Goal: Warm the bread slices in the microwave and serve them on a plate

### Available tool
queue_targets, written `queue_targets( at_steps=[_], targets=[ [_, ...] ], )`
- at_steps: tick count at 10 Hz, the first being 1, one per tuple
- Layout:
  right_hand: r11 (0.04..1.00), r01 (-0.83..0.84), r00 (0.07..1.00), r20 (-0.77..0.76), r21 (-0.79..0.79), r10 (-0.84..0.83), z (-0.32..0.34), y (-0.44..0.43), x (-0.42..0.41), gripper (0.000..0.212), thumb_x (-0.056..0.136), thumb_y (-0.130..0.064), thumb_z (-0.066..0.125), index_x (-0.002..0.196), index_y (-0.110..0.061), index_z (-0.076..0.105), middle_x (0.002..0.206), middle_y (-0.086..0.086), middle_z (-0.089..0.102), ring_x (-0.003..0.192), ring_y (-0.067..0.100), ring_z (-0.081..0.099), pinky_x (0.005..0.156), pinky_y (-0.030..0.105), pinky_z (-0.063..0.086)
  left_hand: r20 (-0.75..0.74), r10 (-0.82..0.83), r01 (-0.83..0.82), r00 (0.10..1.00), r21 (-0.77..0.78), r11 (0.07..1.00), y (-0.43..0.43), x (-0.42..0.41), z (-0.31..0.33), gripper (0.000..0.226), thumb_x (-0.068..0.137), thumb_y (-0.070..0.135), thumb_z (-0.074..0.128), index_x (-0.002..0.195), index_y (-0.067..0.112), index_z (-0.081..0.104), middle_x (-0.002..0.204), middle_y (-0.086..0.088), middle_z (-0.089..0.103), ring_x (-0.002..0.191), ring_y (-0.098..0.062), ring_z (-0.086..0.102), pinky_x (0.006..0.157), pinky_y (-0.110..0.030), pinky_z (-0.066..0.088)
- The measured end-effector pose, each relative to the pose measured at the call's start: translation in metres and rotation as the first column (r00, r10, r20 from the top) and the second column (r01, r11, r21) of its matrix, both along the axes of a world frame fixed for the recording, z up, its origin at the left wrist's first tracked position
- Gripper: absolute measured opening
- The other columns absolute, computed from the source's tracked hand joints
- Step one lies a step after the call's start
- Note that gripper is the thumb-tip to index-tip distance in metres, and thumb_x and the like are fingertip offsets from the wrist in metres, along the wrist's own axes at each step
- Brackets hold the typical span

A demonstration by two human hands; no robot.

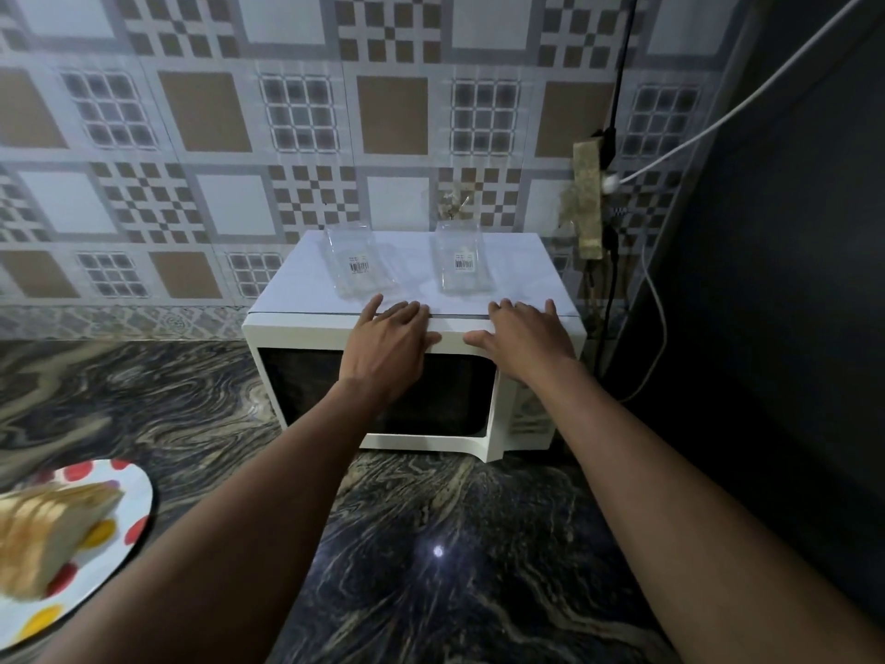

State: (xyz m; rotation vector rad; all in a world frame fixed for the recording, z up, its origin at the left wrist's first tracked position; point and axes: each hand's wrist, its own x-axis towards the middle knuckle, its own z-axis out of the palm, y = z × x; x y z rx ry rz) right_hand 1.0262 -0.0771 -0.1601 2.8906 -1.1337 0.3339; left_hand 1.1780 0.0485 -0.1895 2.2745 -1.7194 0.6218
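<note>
A white microwave [297,328] stands on the dark marbled counter against the tiled wall, its door closed. My left hand [390,340] and my right hand [519,337] both rest flat on the front top edge of the microwave, fingers straight and side by side. At the lower left a white plate with red and yellow dots [127,529] carries a stack of bread slices [43,534].
Two clear plastic containers [359,266] [462,258] with barcode stickers sit on top of the microwave. A power strip [589,203] with black and white cables hangs on the wall at the right. A dark wall [790,280] borders the right side.
</note>
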Motion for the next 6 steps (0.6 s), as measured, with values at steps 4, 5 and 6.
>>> queue_targets(
  at_steps=[4, 5, 6],
  targets=[
    [0.997, 0.069, 0.996, -0.051, -0.034, -0.071, -0.007, 0.009, 0.002, 0.053, 0.101, -0.045, 0.045, 0.141, -0.009, 0.044, 0.142, 0.009, 0.049, 0.133, 0.027, 0.043, 0.115, 0.053, 0.018, -0.02, 0.093, -0.09, 0.995, 0.093, 0.992, -0.01, -0.008, -0.006, 0.045, 0.106, 0.023, 0.038, 0.147, 0.005, 0.036, 0.151, -0.012, 0.044, 0.144, -0.025, 0.036, 0.121, -0.044, 0.021],
    [0.999, 0.052, 0.998, -0.04, 0.012, -0.052, -0.011, 0.026, -0.01, 0.057, 0.101, -0.041, 0.045, 0.147, -0.008, 0.036, 0.15, 0.009, 0.041, 0.139, 0.026, 0.035, 0.113, 0.055, 0.021, -0.098, 0.097, -0.09, 0.99, 0.069, 0.994, 0.007, -0.021, -0.015, 0.06, 0.107, 0.027, 0.034, 0.157, 0.003, 0.011, 0.165, -0.018, 0.015, 0.154, -0.031, 0.008, 0.125, -0.047, 0.009],
    [0.958, 0.006, 0.974, 0.214, 0.286, -0.07, 0.016, 0.045, -0.046, 0.038, 0.097, -0.041, 0.055, 0.123, -0.014, 0.063, 0.121, 0.008, 0.066, 0.116, 0.028, 0.059, 0.096, 0.042, 0.045, -0.222, 0.006, -0.022, 0.975, -0.07, 0.997, 0.056, -0.045, -0.046, 0.061, 0.106, 0.03, 0.034, 0.159, 0.006, 0.014, 0.165, -0.019, 0.01, 0.154, -0.032, 0.004, 0.126, -0.045, 0.007]
  ],
)
